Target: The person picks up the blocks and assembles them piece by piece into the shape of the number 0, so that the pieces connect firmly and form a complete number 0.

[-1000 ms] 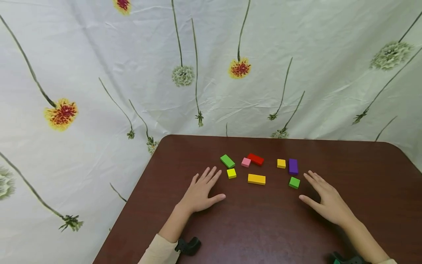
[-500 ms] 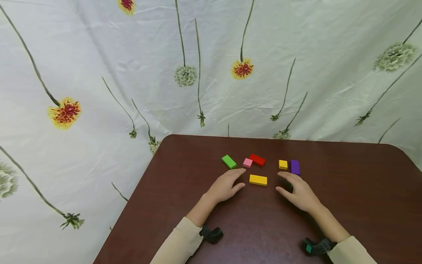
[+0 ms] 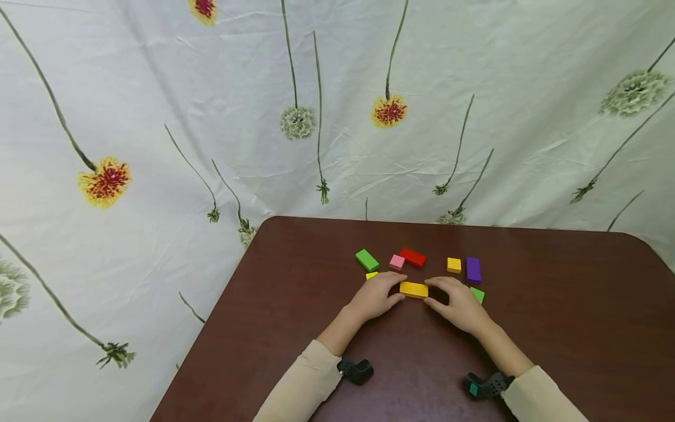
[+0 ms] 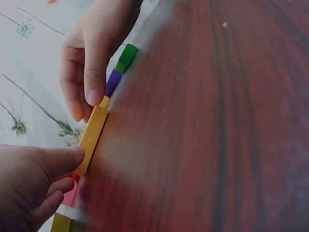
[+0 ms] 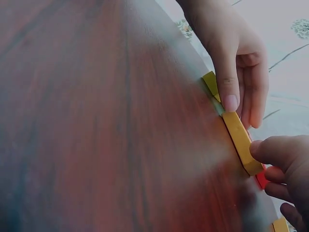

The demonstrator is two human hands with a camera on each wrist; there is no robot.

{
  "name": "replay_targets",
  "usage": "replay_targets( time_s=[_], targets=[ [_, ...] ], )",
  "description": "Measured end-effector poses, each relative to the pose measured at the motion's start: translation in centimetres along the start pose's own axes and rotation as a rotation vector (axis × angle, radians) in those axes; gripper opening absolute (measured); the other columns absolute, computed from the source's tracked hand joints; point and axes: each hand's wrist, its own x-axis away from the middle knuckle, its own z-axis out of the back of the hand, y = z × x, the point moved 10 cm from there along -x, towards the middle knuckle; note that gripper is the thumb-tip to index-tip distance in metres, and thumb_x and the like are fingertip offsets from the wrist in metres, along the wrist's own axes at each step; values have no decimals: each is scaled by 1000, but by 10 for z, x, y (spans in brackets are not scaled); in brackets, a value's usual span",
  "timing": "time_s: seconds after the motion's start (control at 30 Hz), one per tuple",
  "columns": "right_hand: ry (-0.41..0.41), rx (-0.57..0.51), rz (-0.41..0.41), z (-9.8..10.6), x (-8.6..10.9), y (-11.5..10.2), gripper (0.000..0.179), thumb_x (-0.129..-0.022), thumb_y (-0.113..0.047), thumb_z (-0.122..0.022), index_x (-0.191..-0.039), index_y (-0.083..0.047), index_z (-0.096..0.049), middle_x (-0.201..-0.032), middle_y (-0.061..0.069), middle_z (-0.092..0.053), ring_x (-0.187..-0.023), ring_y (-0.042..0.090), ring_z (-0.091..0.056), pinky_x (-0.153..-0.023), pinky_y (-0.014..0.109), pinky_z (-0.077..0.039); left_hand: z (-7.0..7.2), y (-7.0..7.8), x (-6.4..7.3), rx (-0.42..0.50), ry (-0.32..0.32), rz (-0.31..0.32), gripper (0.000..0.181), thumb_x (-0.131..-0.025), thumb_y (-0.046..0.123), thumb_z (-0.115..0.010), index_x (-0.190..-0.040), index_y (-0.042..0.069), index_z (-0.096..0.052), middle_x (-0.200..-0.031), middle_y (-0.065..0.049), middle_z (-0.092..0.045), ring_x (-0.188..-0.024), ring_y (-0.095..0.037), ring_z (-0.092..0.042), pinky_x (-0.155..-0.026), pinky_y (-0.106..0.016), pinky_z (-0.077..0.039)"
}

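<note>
On the brown table lies a long orange-yellow block (image 3: 413, 289), with a hand at either end. My left hand (image 3: 373, 297) pinches its left end, thumb on the near side and fingers on the far side. At the right end my right hand (image 3: 463, 306) pinches in the same way. The left wrist view shows the left thumb (image 4: 70, 158) against this block's near face. In the right wrist view the right thumb (image 5: 263, 149) lies against it too. A bright yellow block (image 3: 371, 275) and a green block (image 3: 477, 294) are partly hidden behind the hands.
Behind the hands lie a longer green block (image 3: 367, 259), a pink block (image 3: 397, 262), a red block (image 3: 413, 257), a small yellow block (image 3: 453, 265) and a purple block (image 3: 473, 270). A flowered cloth (image 3: 337, 105) hangs behind the table (image 3: 411, 375).
Both hands have moved inward from apart, the left to the right and the right to the left. Their fingers have come round the ends of the long orange-yellow block.
</note>
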Motion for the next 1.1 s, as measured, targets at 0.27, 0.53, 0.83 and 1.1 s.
replay_targets(
  time_s=[0.27,0.53,0.83,1.1],
  targets=[
    [3,-28,10,-3,-3,1,34,-86,-14,-75,-117,-1,-68,-116,15,-66,-111,35,-59,-93,54,-47,0,3,-3,-16,11,-10,39,-93,20,-68,-129,6,-63,-126,-6,-63,-119,-20,-57,-103,-30,-42],
    [16,-34,11,-5,-3,4,31,-86,-11,-75,-114,-1,-69,-113,13,-67,-107,33,-60,-90,51,-49,-3,2,-7,-12,14,-11,34,-93,18,-67,-126,7,-65,-122,-4,-65,-115,-17,-58,-101,-27,-43],
    [25,-62,24,-2,1,1,28,-85,-10,-75,-112,-3,-71,-110,11,-68,-105,32,-62,-88,51,-50,-1,5,-2,7,7,-19,32,-93,18,-68,-124,7,-66,-120,-3,-66,-113,-16,-58,-100,-26,-43],
    [19,-75,55,2,10,-6,26,-84,-11,-77,-109,-6,-72,-108,6,-69,-103,28,-63,-86,49,-52,2,13,9,12,-13,-57,31,-93,19,-68,-122,9,-67,-118,-2,-66,-108,-14,-60,-96,-25,-45]
  ],
)
